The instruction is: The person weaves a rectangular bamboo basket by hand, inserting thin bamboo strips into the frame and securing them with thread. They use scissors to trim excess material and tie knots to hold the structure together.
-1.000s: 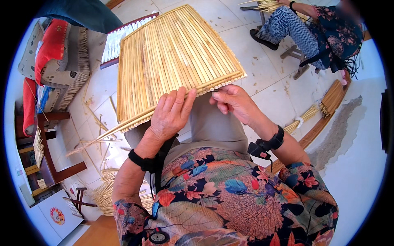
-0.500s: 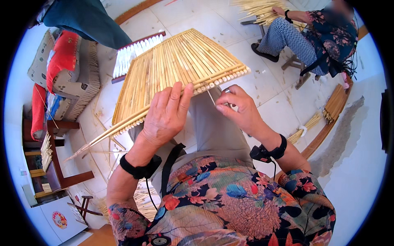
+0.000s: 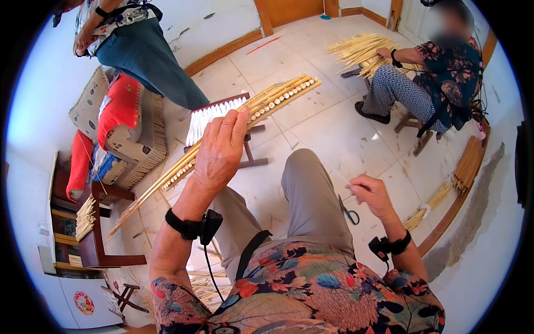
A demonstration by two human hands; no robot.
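Observation:
My left hand [image 3: 218,146] grips the near edge of a flat panel of yellow straw-like stalks [image 3: 283,100]. The panel is tipped so that its row of round cut ends faces me, and its flat side is mostly hidden. Loose longer stalks [image 3: 146,193] lie along that edge and stick out to the lower left. Well to the right of the panel, above the floor beside my knee, my right hand [image 3: 371,193] pinches a thin pale thread [image 3: 340,177]. The thread is faint and leads up toward the panel.
Scissors [image 3: 350,212] lie on the floor below my right hand. A low stool with white-topped slats [image 3: 217,119] stands behind the panel. At far right a seated person [image 3: 428,83] handles stalks [image 3: 364,53]; another person [image 3: 147,50] stands at far left near a sofa [image 3: 133,145].
The panel has tipped from showing its flat face to nearly edge-on. My right hand has moved away from its edge, down and to the right, drawing the thread out. My head view has shifted.

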